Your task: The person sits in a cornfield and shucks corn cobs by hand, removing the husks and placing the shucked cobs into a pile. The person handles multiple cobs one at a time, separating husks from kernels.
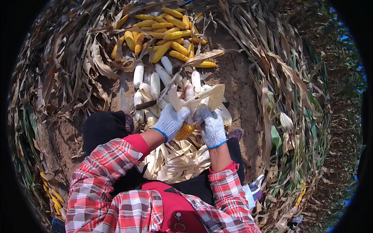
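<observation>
Both my hands wear white knitted gloves with blue cuffs. Between them is a partly husked ear of corn (pixel 184 131), its yellow kernels showing on the side toward me. My left hand (pixel 171 119) is closed around the ear's left side and the husk there. Closed on the right side, my right hand (pixel 213 126) grips the pale husk (pixel 216 97), whose leaves spread beyond the fingers. The gloves hide part of the ear. Just past my hands lie several ears in white husk (pixel 155 85), some with dark silk.
Farther off is a pile of bare yellow corn ears (pixel 171 29) on brown soil (pixel 243 79). Loose husks (pixel 175 161) lie between my legs. Dry stalks and leaves (pixel 278 70) bank up on both sides. More yellow ears (pixel 56 196) lie at the lower left.
</observation>
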`<state>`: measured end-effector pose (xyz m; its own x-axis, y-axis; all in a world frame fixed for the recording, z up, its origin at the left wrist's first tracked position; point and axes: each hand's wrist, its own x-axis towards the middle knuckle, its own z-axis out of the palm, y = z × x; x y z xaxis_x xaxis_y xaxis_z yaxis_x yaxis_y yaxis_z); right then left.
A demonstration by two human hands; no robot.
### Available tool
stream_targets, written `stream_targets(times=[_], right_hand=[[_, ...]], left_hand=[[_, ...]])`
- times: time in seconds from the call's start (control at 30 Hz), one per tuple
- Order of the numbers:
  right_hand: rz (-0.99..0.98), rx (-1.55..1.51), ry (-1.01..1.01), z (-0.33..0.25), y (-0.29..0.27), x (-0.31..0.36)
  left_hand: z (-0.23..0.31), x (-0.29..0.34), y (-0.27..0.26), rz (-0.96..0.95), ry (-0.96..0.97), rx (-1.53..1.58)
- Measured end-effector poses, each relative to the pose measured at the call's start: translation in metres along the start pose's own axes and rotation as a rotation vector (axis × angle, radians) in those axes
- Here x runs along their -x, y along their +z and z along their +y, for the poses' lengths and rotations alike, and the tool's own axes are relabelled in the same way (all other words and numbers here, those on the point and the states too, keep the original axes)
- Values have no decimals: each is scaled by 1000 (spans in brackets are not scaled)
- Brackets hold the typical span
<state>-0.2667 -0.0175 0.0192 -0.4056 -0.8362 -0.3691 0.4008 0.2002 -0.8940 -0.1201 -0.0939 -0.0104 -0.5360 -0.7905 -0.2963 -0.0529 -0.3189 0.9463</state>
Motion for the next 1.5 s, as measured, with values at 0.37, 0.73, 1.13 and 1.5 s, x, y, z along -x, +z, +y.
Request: stream_targets(times=[0.37, 0.73, 1.13, 1.5], right_hand=[[27, -293, -218, -7, 15, -2], [510, -523, -146, -24, 15, -27], [-289, -799, -64, -49, 16, -10], [-475, -1019, -5, -73, 25, 36]], left_hand=[[-7, -13, -10, -81, -124, -230], [1, 17, 17, -180, 155, -535], [-26, 4, 20, -665, -204, 315], [12, 11, -2, -1000, -568, 319]])
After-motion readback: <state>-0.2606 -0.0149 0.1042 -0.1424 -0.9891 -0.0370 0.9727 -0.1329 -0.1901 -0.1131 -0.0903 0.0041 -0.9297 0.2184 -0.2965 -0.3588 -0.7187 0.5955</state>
